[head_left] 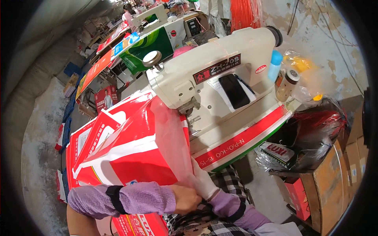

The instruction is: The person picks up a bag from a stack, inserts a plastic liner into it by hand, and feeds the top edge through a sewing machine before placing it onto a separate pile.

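A translucent plastic liner (167, 135) stands out along the edge of a red and white sack (138, 161) beside the sewing machine (212, 67). My right hand (204, 183), in a white glove, is closed on the liner's near end. Just left of it, my bare left hand (187, 200) is curled into a fist against the right wrist and the liner's lower end. Whatever its fingers hold is hidden. The liner's far end reaches close to the machine's needle area (191, 108).
A black phone (234, 91) lies on the machine bed, with a blue-capped bottle (275, 66) and a jar (287, 84) behind. Cardboard boxes (330, 185) stand at the right. More sacks (96, 135) are stacked left; another person (128, 16) sits far back.
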Tool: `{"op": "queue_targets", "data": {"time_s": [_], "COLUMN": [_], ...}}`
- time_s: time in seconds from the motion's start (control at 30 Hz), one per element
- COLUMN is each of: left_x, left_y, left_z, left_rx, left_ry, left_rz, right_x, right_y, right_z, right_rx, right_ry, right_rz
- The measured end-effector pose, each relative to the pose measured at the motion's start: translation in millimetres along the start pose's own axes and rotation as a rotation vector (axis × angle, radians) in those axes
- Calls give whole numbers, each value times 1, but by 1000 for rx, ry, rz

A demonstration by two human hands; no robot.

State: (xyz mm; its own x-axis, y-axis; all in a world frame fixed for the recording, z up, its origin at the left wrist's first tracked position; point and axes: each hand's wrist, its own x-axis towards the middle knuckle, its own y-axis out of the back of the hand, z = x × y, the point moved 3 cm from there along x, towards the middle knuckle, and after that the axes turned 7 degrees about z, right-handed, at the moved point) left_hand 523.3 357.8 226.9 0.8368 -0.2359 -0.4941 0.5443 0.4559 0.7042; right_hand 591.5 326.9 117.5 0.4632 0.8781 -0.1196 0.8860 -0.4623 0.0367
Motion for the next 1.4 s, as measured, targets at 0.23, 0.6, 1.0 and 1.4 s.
{"op": "queue_targets", "data": {"time_s": [0.23, 0.6, 1.0, 1.4], "left_x": [-58, 20, -32, -29], "left_y": [-4, 57, -20, 67], "left_z": [-80, -34, -29, -22], "left_rx": [-35, 330, -120, 496], "left_ry": [83, -26, 232, -63], "left_rz": [-207, -113, 70, -38], "right_x": [-4, 150, 29, 41], "right_y": [6, -58, 22, -7], "right_z": [-4, 6, 43, 6], "right_rx": [-769, -648, -486, -931], "right_ry": [30, 526, -109, -53], "right_rz": [-41, 193, -177, -31]}}
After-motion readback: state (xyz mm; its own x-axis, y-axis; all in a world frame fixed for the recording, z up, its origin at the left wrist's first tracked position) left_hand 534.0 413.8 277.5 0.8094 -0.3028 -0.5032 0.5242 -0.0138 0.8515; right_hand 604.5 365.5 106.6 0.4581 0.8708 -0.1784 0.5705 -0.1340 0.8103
